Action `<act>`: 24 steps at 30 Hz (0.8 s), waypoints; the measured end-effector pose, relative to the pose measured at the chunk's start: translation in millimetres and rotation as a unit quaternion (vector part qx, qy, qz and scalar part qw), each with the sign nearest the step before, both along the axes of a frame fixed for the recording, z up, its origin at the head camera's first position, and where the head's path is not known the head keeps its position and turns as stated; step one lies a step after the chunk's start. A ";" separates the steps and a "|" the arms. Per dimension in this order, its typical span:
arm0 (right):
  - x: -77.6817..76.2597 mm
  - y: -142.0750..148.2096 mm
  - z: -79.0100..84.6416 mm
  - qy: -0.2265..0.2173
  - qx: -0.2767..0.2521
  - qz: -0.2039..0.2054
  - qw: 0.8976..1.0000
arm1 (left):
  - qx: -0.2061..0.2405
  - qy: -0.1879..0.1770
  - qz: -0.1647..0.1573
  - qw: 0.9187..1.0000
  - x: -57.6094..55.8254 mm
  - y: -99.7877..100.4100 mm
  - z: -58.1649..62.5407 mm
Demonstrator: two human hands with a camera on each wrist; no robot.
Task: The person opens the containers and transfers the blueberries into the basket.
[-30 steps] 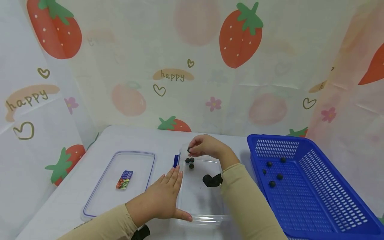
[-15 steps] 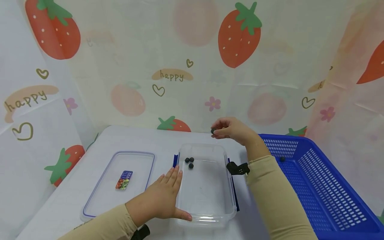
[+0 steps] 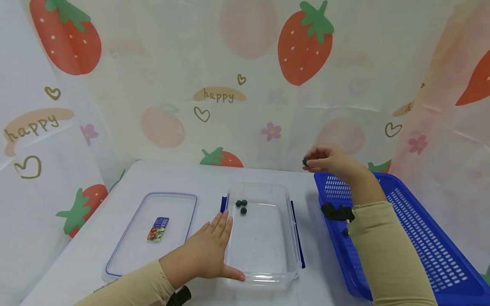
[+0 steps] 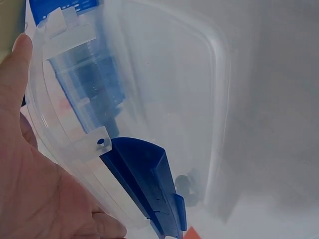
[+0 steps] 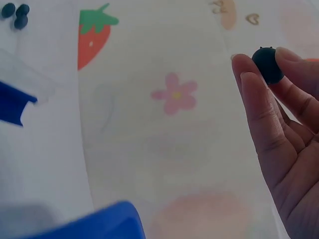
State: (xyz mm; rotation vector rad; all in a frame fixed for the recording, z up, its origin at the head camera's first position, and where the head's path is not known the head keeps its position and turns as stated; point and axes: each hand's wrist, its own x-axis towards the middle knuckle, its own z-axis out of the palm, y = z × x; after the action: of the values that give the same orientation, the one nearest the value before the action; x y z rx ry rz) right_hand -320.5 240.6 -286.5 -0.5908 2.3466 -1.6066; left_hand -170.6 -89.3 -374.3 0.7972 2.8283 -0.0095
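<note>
In the head view my right hand [image 3: 338,165] is above the far left corner of the blue basket [image 3: 428,214]. Its thumb and fingertips pinch one dark blueberry [image 5: 267,65], whose small crown shows in the right wrist view. My left hand [image 3: 203,250] lies along the left side and near corner of a clear plastic box [image 3: 264,242], fingers straight and thumb spread at the near rim. Inside the box, three blueberries [image 3: 243,211] sit together toward the far left. A blue side latch [image 4: 144,179] of the box hangs unfastened in the left wrist view.
To the left, a clear lid [image 3: 122,257] with a blue seal and a colourful label [image 3: 158,229] lies on the white table [image 3: 168,175]. One blueberry [image 3: 345,232] shows in the basket, partly behind the right wrist strap. A printed cloth [image 3: 160,55] stands behind.
My right hand has risen from the box's far left corner and moved right to the basket, still pinching a blueberry. The left hand and the three blueberries in the box have stayed put.
</note>
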 end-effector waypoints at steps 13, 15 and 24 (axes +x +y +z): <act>18.1 66.9 -6.7 0.004 0.036 -0.024 0.999 | 0.002 -0.005 0.003 1.000 -0.3 0.5 0.3; 22.6 77.4 -11.2 0.004 0.055 -0.031 0.998 | 0.004 -0.006 0.003 1.000 -0.2 0.6 0.1; 42.4 123.0 -37.0 -0.038 0.124 -0.025 0.991 | 0.004 -0.006 0.006 1.000 -0.2 0.8 -0.4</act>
State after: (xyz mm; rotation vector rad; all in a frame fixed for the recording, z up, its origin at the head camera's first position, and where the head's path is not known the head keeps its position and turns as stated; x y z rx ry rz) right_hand -278.1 363.6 -323.5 -0.4140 2.4696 -1.3011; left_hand -170.8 -88.6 -374.7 0.7783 2.8233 0.0075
